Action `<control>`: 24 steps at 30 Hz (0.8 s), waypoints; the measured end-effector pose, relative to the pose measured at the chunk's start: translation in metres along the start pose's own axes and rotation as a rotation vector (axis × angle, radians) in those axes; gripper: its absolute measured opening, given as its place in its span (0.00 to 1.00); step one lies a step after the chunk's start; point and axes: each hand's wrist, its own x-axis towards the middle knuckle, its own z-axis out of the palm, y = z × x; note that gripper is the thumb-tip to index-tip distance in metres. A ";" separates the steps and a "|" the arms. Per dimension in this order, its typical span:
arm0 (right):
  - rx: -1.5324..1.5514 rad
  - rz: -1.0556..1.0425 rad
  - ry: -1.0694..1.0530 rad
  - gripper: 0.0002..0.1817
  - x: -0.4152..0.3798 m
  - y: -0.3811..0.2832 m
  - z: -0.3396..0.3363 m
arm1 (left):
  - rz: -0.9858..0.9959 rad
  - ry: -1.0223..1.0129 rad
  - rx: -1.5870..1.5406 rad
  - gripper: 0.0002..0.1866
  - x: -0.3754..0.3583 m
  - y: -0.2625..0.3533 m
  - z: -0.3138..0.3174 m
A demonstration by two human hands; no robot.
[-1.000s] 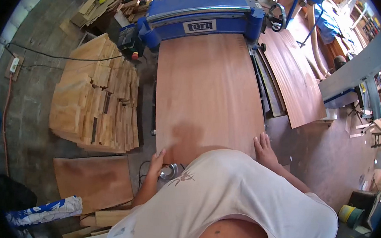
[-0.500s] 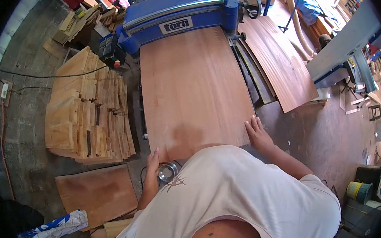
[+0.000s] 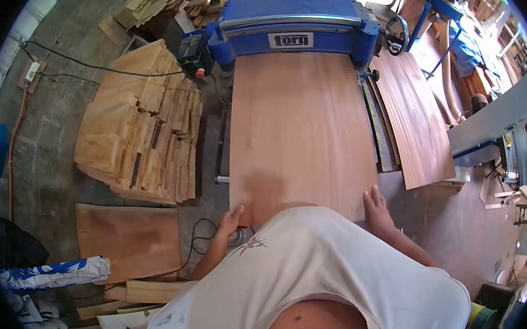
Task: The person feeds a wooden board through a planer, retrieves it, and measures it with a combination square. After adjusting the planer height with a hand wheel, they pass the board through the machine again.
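A wide wooden panel (image 3: pixel 303 130) lies flat, its far end at the front of a blue machine (image 3: pixel 293 27) labelled "torq". My left hand (image 3: pixel 230 222) grips the panel's near left corner, thumb on top and the other fingers mostly hidden below. On the near right edge, my right hand (image 3: pixel 380 212) holds the panel with its fingertips over the top face. My body in a white shirt (image 3: pixel 330 262) leans close over the near edge. A round metal object (image 3: pixel 240 237) shows partly beside my left wrist.
Stacked boards (image 3: pixel 143 124) stand to the left, near a control box (image 3: pixel 195 54) with a red button. A second panel (image 3: pixel 412 120) lies right of the machine. Cables (image 3: pixel 116 71) cross the left side. A flat board (image 3: pixel 127 240) and offcuts (image 3: pixel 154 292) lie at lower left.
The view has turned, so machine, panel and stack appear shifted and straighter. Both hands keep their hold at the panel's near corners.
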 end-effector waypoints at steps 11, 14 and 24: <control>0.588 0.843 0.179 0.27 0.025 0.007 0.040 | 0.095 0.013 0.007 0.37 0.042 -0.023 0.000; 0.536 0.773 0.149 0.31 -0.003 -0.020 0.043 | 0.039 -0.042 -0.005 0.36 0.020 -0.017 -0.022; 0.586 0.739 0.181 0.33 0.029 -0.019 0.044 | 0.055 0.024 0.052 0.32 0.045 0.017 -0.023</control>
